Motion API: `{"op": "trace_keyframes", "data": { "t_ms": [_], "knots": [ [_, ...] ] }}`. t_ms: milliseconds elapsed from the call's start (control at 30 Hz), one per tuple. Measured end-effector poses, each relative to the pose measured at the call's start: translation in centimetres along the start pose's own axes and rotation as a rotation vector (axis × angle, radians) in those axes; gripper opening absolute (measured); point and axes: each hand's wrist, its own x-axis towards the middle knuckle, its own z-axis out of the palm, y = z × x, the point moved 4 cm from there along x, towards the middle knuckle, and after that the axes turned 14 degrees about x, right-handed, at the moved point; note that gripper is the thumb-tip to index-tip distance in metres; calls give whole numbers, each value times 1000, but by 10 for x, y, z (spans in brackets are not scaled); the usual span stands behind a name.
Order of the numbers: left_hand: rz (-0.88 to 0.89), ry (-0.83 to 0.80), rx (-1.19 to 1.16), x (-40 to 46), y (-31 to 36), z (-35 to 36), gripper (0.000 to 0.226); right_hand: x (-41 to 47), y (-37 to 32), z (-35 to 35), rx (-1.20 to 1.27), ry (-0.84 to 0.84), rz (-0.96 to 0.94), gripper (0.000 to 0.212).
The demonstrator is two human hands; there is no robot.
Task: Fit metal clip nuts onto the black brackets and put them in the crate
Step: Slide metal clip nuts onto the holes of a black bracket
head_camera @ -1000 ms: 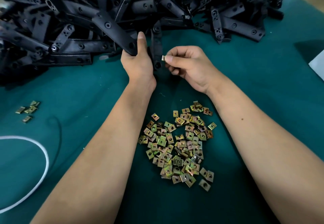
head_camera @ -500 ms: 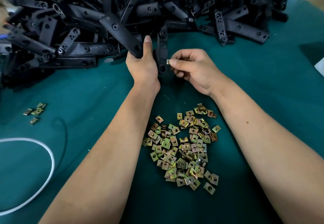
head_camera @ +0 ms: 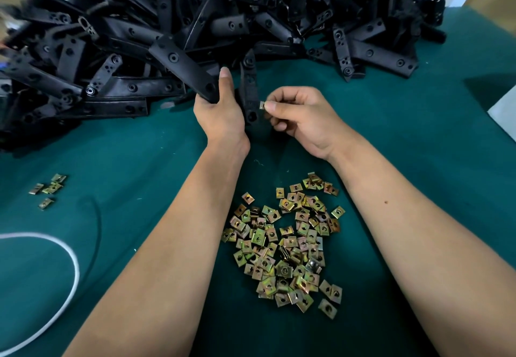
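The left hand (head_camera: 220, 108) grips a bracket (head_camera: 249, 88), fingers curled round it, holding it nearly upright with its long axis running twelve to six. The right hand (head_camera: 303, 116) pinches one clip nut (head_camera: 262, 105) between thumb and forefinger, its other fingers curled in, and the nut touches the bracket's right edge, at three o'clock from it and low on its length. So the coming push, as I judge it, runs toward nine o'clock, across the long axis, and the right hand does it while the left braces. Against half a second ago the nut has closed up to the edge; the grips look unchanged. Loose nuts (head_camera: 287, 242) lie on the desk (head_camera: 418, 147) at six o'clock; the bracket heap (head_camera: 139, 49) fills eleven. No crate shows.
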Motion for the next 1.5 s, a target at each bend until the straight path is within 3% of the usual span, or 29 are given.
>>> {"op": "trace_keyframes", "data": {
  "t_ms": [733, 967, 1500],
  "knots": [
    [111, 34, 90, -2, 2, 0, 12, -2, -3, 4, -92, -35, 8, 18],
    [34, 24, -20, -1, 3, 0, 14, 1, -1, 0, -22, -16, 50, 14],
    [64, 37, 84, -6, 9, -1, 12, -2, -3, 2, -123, 34, 37, 16]
  ]
}}
